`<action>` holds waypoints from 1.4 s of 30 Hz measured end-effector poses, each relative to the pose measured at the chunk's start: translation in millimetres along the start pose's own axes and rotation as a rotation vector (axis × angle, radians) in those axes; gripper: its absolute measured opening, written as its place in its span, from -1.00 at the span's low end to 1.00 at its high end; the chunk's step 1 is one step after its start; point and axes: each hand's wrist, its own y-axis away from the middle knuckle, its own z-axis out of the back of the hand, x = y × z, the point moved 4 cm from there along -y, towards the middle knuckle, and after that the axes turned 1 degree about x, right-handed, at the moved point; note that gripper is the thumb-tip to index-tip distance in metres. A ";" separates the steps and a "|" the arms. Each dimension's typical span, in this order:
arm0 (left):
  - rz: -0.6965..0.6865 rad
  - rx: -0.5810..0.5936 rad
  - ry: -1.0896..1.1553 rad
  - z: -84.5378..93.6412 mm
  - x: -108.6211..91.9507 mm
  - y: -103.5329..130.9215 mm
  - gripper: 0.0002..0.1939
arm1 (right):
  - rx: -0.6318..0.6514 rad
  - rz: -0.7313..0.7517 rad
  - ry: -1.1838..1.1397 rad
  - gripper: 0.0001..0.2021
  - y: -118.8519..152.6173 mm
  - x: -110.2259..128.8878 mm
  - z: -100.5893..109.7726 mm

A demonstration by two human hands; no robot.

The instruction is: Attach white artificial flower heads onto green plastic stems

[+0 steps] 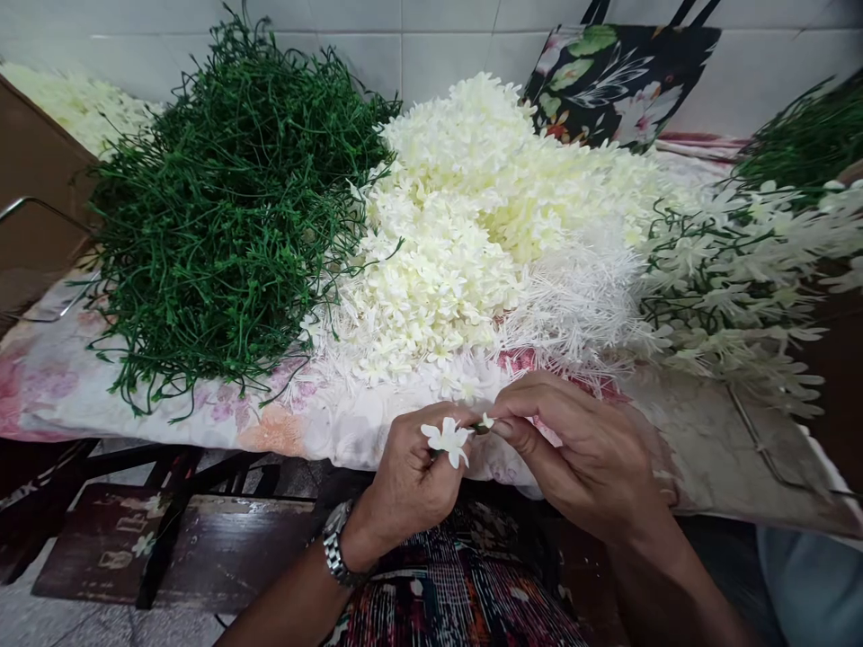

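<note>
Near the table's front edge, my left hand [419, 472] is closed around a thin green stem, mostly hidden by the fingers, with a white artificial flower [448, 440] showing over the thumb. Close beside it, my right hand [583, 449] pinches a small white blossom [486, 420] at the tip of the stem between thumb and index finger. Just beyond both hands lie a heap of cream-white flower heads [445, 270] and a bundle of thin white stamens [580, 296]. A big tangle of green plastic stems [229, 216] rises to the left.
A floral cloth [270, 422] covers the table, which meets a tiled wall [445, 54]. Assembled white flower sprays [728, 279] stand at right by a wire handle. A dark floral bag [620, 81] leans at the back. A brown box [40, 162] is at far left, above a wooden bench [235, 548].
</note>
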 end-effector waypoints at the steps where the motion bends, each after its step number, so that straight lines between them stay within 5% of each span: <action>1: -0.010 0.007 -0.019 -0.2 -0.4 -0.6 -0.82 | 0.009 0.026 0.043 -0.89 -0.1 2.0 0.7; 6: -0.058 0.016 -0.060 -1.5 -0.6 -1.8 -0.77 | 0.042 0.107 0.153 -0.86 -1.6 6.7 -0.4; 15: 0.000 0.003 -0.084 0.5 0.6 -4.9 -0.83 | 0.001 0.050 -0.039 -0.88 -0.2 -6.5 -13.2; 26: 0.078 0.123 -0.069 -3.1 4.6 -8.8 -0.84 | 0.090 0.044 0.049 -0.87 -3.3 -6.1 -9.0; 42: 0.092 0.069 -0.163 -2.5 8.9 -9.1 -0.82 | 0.080 0.063 0.046 -0.84 -5.9 -5.2 -14.2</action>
